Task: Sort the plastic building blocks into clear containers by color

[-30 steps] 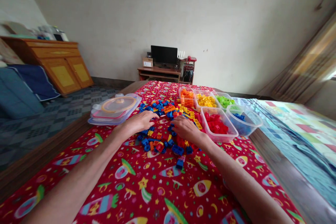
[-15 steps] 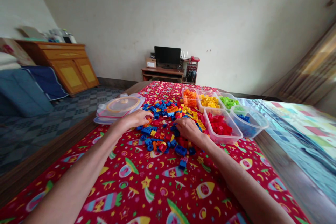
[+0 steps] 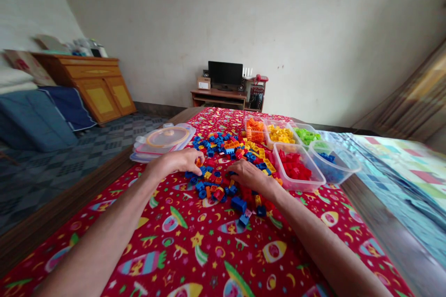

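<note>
A pile of loose plastic bricks [image 3: 228,162], mostly blue, red, orange and yellow, lies on a red patterned tablecloth [image 3: 195,246]. My left hand [image 3: 179,162] rests at the pile's left edge, its fingertips pinched on a small orange brick [image 3: 198,162]. Palm down on the pile's right side is my right hand [image 3: 248,175], fingers curled among red and blue bricks; what it holds, if anything, is hidden. Clear tubs stand to the right: red bricks [image 3: 294,167], blue bricks [image 3: 331,160], orange [image 3: 255,130], yellow [image 3: 280,133], green [image 3: 306,135].
Stacked clear lids [image 3: 163,141] lie left of the pile. The table's wooden edge [image 3: 62,213] runs along the left, with a checked floor beyond. A wooden cabinet [image 3: 92,86] stands at the left wall, and a desk with a monitor [image 3: 226,74] at the far wall. A bed [image 3: 400,162] is on the right.
My left hand drew back from the blue bricks toward me and closed its fingertips on an orange brick. My right hand stayed on the pile. The view shifted slightly right.
</note>
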Motion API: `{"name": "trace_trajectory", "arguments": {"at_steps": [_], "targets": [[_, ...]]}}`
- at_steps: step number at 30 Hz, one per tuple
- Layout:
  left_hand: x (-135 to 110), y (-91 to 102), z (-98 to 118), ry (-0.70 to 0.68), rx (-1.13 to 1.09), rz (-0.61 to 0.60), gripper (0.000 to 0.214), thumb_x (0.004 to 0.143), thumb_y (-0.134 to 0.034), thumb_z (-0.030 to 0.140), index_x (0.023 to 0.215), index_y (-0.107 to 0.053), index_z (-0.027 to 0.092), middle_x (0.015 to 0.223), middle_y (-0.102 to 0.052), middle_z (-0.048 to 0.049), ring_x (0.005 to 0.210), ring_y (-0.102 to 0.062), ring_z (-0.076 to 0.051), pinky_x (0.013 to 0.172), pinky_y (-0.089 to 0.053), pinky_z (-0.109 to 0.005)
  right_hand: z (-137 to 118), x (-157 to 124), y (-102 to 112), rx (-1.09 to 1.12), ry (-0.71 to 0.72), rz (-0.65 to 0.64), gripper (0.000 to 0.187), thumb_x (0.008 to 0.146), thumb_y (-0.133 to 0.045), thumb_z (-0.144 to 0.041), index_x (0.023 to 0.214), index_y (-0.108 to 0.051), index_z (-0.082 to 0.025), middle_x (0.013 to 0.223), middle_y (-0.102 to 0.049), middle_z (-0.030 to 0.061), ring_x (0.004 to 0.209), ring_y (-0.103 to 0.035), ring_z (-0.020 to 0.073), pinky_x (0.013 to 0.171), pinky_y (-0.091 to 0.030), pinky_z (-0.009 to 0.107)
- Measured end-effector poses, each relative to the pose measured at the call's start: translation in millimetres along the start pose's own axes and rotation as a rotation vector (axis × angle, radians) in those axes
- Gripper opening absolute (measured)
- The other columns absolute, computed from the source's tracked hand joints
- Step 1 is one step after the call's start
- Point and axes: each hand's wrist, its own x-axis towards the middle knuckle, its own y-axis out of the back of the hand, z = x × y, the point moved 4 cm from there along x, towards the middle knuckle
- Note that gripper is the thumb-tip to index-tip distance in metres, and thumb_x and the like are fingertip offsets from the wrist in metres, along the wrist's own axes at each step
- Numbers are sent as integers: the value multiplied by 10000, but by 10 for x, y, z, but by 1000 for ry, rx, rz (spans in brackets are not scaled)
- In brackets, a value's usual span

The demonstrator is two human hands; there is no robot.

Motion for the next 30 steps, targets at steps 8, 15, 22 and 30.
{"name": "trace_trajectory", "arguments": {"at_steps": [8, 15, 22, 30], "targets": [[32, -151, 258, -27, 74, 92, 337, 659, -704, 318, 982, -660, 232, 1008, -536, -27, 901, -589, -181, 794, -470, -240, 56, -17, 15, 78, -154, 113, 219, 806, -550, -117, 1004, -645, -125, 867, -669, 88, 825, -601, 167, 727, -406, 244], [140, -115, 115, -82, -25, 236, 280, 763, -588, 313, 991, -691, 187, 1092, -565, -76, 1001, -595, -209, 914, -450, -266, 188, -1, 54, 630, -403, 296, 214, 764, -595, -167, 965, -666, -176, 670, -622, -31, 604, -560, 106, 602, -421, 213], [155, 28, 123, -134, -58, 258, 395, 755, -484, 261, 1091, -675, 182, 1178, -634, -80, 1101, -581, -218, 1002, -417, -299, 233, 12, 10, 1544, -624, 347, 160, 652, -724, -202, 795, -675, -151, 619, -588, -46, 525, -528, 61, 580, -489, 207], [27, 138, 253, -87, -227, 236, 506, 764, -397, 230, 1228, -597, 211, 1061, -711, -28, 801, -679, -177, 743, -518, -249, 191, 40, 7, 1491, -595, 428, 132, 676, -703, -207, 793, -682, -148, 631, -581, -35, 542, -549, 73, 594, -520, 223]]}}
